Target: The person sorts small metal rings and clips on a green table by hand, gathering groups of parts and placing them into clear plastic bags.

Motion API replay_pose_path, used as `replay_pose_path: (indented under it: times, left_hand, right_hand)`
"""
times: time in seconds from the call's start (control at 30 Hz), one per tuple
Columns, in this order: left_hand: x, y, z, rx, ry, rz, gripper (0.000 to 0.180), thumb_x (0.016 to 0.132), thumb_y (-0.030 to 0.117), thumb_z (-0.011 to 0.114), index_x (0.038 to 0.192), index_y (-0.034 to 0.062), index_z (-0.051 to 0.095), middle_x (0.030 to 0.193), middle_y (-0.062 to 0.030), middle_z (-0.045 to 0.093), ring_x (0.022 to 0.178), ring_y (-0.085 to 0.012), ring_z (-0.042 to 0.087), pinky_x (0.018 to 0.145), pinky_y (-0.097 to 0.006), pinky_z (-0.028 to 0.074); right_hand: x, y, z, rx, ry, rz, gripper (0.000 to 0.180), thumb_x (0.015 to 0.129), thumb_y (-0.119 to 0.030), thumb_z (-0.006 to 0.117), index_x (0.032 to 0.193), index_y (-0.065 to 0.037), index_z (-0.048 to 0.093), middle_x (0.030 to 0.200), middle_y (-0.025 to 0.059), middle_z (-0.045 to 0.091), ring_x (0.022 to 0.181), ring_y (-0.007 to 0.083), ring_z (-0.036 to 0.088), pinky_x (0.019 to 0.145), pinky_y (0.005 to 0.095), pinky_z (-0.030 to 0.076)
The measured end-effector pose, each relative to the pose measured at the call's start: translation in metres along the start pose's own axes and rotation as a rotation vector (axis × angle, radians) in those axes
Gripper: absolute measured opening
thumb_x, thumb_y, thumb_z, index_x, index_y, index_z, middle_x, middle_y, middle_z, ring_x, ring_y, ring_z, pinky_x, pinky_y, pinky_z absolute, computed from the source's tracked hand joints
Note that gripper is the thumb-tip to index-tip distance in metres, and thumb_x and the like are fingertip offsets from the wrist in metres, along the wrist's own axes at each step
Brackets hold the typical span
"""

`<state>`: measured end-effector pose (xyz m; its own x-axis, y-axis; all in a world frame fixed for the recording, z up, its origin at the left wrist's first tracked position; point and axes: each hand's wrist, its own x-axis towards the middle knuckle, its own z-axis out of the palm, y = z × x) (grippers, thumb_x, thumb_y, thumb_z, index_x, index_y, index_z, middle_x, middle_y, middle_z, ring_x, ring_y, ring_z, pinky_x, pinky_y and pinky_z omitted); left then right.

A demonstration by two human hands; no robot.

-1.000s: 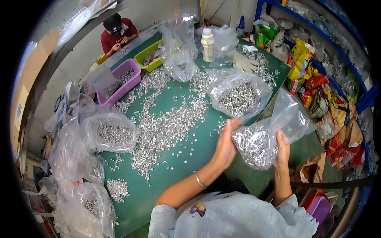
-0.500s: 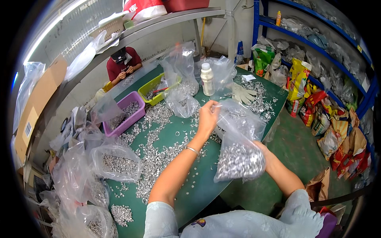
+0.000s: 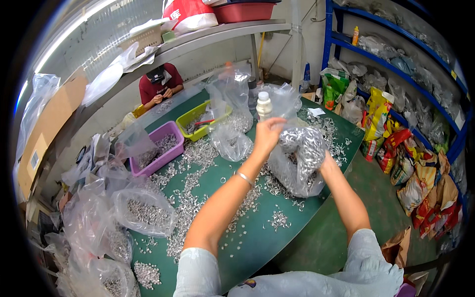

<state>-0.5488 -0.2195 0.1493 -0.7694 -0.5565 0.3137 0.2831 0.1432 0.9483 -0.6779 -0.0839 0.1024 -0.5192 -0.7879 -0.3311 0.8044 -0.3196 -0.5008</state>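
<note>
The clear plastic bag [image 3: 299,161] of small silver metal parts hangs above the green table's [image 3: 257,247] right edge, at about one o'clock from the person. Its long axis runs upright, neck up. The left hand [image 3: 267,133] pinches the neck shut; the right hand [image 3: 326,161] grips the bag's side. Loose parts [image 3: 279,220] lie below, a white bottle [image 3: 263,105] just beyond at twelve.

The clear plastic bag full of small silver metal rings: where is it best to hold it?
Probably at the gathered neck, from above, where the left hand pinches the clear plastic bag. The film is limp and the rings sag low, so a second hold from the side, like the right hand's, steadies it.
</note>
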Motion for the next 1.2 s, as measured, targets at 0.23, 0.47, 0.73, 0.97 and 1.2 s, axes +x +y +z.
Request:
replay_pose_path:
  times: [0.23,0.47,0.73,0.97,1.2]
  left_hand:
    - [-0.005,-0.008,0.006,0.810,0.182,0.486,0.040,0.084,0.008,0.064,0.123,0.0035,0.058,0.095,-0.0090,0.061,0.083,-0.0182,0.058,0.072,-0.032,0.045]
    - [-0.016,0.003,0.003,0.852,-0.284,0.492,0.048,0.078,0.013,0.072,0.121,0.0018,0.053,0.113,-0.0198,0.059,0.109,-0.0329,0.056,0.091,-0.040,0.044]
    - [0.006,-0.024,0.001,1.600,-0.234,0.509,0.017,0.075,0.020,0.072,0.085,0.0062,0.069,0.086,-0.0122,0.066,0.079,-0.0274,0.065,0.072,-0.037,0.043]
    - [0.016,-0.036,-0.006,1.493,-0.224,0.774,0.015,0.082,0.020,0.063,0.072,0.0090,0.065,0.072,-0.0073,0.064,0.068,-0.0244,0.064,0.070,-0.037,0.044]
    - [0.024,-0.015,0.014,1.345,-0.157,0.980,0.018,0.083,0.023,0.063,0.072,0.0081,0.062,0.070,-0.0078,0.062,0.069,-0.0258,0.063,0.065,-0.038,0.045]
  right_hand:
    - [0.006,-0.012,-0.005,0.323,0.150,0.131,0.036,0.102,-0.026,0.036,0.117,-0.004,0.061,0.108,0.0105,0.068,0.095,0.0246,0.067,0.090,0.0459,0.053]
    - [0.008,-0.014,-0.023,0.185,0.037,0.176,0.031,0.100,-0.025,0.040,0.106,-0.007,0.064,0.102,0.0072,0.070,0.090,0.0212,0.069,0.081,0.0406,0.059]
    - [-0.027,-0.007,-0.006,0.163,-0.096,0.142,0.038,0.101,-0.019,0.032,0.117,0.003,0.059,0.115,0.0169,0.065,0.102,0.0275,0.066,0.092,0.0437,0.054]
    - [-0.056,-0.014,-0.012,0.187,-0.021,0.062,0.042,0.099,-0.030,0.048,0.131,-0.004,0.046,0.133,0.0214,0.050,0.122,0.0384,0.050,0.091,0.0541,0.052]
    - [-0.100,-0.013,-0.016,-0.746,0.057,-0.167,0.078,0.085,-0.019,0.072,0.144,0.000,0.025,0.134,0.0235,0.046,0.098,0.0378,0.065,0.062,0.0399,0.060]
